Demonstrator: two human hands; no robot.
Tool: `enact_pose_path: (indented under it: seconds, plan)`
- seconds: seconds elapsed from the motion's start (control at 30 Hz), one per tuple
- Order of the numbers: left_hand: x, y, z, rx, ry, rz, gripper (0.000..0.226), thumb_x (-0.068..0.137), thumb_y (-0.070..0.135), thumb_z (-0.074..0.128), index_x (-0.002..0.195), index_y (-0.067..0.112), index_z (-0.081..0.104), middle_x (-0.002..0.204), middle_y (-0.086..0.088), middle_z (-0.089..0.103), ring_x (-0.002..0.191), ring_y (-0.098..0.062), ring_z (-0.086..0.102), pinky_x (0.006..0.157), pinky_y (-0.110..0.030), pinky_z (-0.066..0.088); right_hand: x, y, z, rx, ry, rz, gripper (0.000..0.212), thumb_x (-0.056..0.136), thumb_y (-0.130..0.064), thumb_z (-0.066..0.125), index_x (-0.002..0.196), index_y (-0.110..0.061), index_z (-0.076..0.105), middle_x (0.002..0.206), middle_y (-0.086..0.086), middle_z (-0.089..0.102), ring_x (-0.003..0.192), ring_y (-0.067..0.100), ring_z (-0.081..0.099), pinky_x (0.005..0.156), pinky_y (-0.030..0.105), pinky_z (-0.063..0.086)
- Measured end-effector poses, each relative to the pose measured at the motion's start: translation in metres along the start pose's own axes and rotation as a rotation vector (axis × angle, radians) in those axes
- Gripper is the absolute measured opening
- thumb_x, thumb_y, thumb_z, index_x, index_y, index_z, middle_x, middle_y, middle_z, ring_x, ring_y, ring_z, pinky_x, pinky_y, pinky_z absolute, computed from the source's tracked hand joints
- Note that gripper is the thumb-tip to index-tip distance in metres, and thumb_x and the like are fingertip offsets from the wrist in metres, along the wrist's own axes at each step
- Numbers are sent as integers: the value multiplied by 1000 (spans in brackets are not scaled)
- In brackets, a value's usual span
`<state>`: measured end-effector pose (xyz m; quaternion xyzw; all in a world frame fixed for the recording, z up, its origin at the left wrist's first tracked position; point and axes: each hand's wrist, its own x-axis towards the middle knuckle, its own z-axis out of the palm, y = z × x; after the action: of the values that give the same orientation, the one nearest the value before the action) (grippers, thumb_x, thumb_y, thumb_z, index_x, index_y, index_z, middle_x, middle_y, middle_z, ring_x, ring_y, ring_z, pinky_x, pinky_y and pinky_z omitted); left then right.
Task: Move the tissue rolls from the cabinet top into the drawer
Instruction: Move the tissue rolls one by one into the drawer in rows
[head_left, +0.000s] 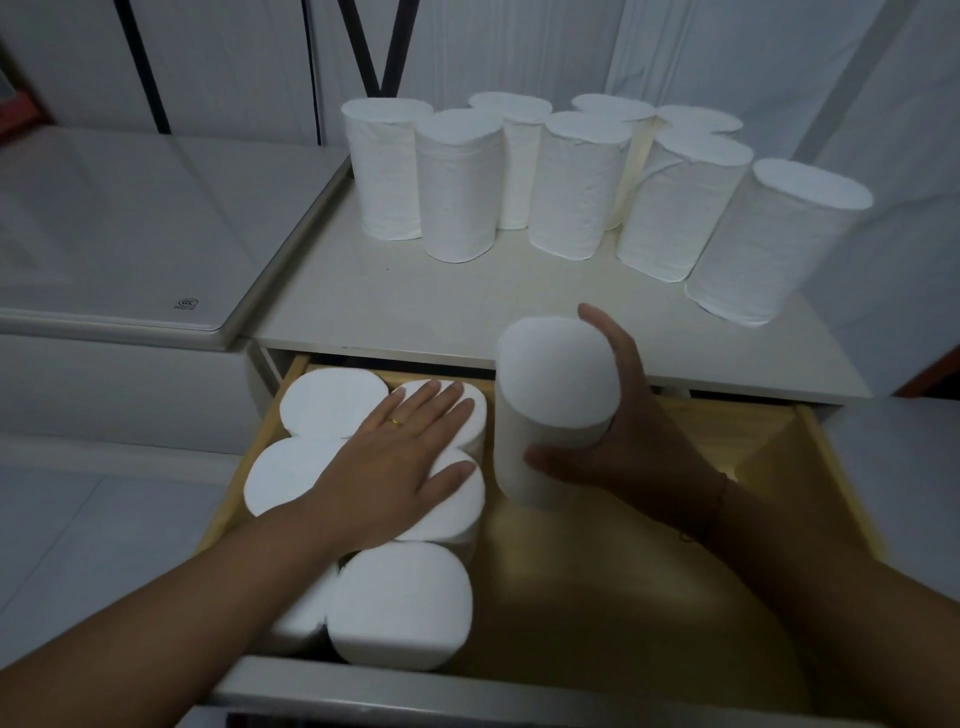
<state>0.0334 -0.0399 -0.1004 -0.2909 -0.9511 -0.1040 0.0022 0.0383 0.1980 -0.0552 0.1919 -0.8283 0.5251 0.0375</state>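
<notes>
Several white tissue rolls (460, 184) stand upright on the cabinet top (363, 306). Below it the wooden drawer (649, 597) is pulled out. Several rolls (400, 605) stand packed in the drawer's left part. My left hand (400, 457) lies flat with straight fingers on the tops of these packed rolls. My right hand (628, 436) grips one upright tissue roll (550, 410) from its right side and holds it over the drawer, just right of the packed rolls.
The drawer's right half shows bare wood bottom. A white low surface (130, 234) adjoins the cabinet on the left. White wall panels (234, 57) rise behind the cabinet. The drawer's grey front edge (467, 696) runs along the bottom.
</notes>
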Motion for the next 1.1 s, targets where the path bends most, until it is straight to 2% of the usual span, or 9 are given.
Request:
enact_pose_path:
  seconds: [0.07, 0.2, 0.3, 0.5, 0.63, 0.8, 0.9, 1.0, 1.1]
  plan:
    - [0, 0, 0, 1, 2, 1, 69, 89, 62, 4, 150, 30, 5, 154, 14, -7, 142, -4, -15, 113, -24, -15, -6, 15, 8, 3, -12, 39, 114, 55, -19, 87, 140, -20, 11, 133, -18, 33, 117, -15, 40, 90, 4, 41]
    - [-1, -1, 2, 9, 4, -2, 66, 92, 60, 9, 150, 29, 6, 154, 14, -7, 142, -4, -14, 114, -24, -14, -15, 43, 21, 23, -40, 86, 104, 58, -7, 87, 138, -12, 21, 136, 4, 39, 121, 9, 46, 96, 24, 49]
    - [0, -2, 2, -1, 3, -2, 68, 90, 61, 6, 150, 29, 6, 155, 14, -7, 143, -4, -13, 115, -26, -11, -19, 57, 31, 10, -37, 98, 100, 57, -12, 88, 135, -17, 25, 135, 1, 40, 120, 10, 46, 95, 25, 50]
    - [0, -2, 3, 6, 3, -1, 68, 90, 62, 5, 150, 29, 5, 155, 14, -7, 143, -4, -14, 115, -26, -11, -26, 73, 42, 3, 29, 119, 98, 55, -27, 89, 131, -33, 28, 131, -20, 40, 119, 0, 45, 92, 13, 47]
    - [0, -2, 3, 2, 5, -4, 66, 91, 60, 9, 150, 29, 6, 155, 14, -6, 143, -4, -13, 116, -27, -10, -28, 77, 42, 3, 12, 153, 105, 56, -28, 89, 137, -35, 21, 135, -18, 37, 122, 1, 43, 95, 18, 47]
    - [0, -1, 3, -5, 13, -1, 66, 92, 58, 12, 150, 28, 8, 154, 13, -5, 143, -5, -11, 116, -28, -8, -18, 65, 14, -218, -242, 146, 112, 57, -33, 88, 141, -35, 15, 140, -16, 29, 123, 1, 34, 99, 28, 44]
    - [0, -1, 2, -3, 15, 3, 65, 92, 58, 13, 150, 27, 9, 155, 12, -4, 144, -6, -9, 116, -27, -9, -2, 51, -6, -418, -462, 34, 107, 60, -34, 86, 139, -40, 14, 146, -7, 28, 127, 4, 27, 107, 26, 31]
    - [0, -1, 2, 7, 17, 7, 67, 92, 60, 10, 150, 27, 10, 155, 11, -3, 144, -6, -8, 115, -26, -9, 17, 38, -14, -532, -588, -47, 102, 64, -33, 84, 144, -27, 21, 149, -4, 26, 133, 7, 25, 111, 25, 24]
    - [0, 0, 2, 2, 19, 4, 67, 92, 60, 11, 150, 26, 12, 156, 11, -1, 144, -6, -8, 115, -26, -9, 30, 30, -14, -580, -674, -80, 99, 65, -32, 84, 145, -23, 26, 149, -6, 32, 135, 10, 29, 114, 27, 24]
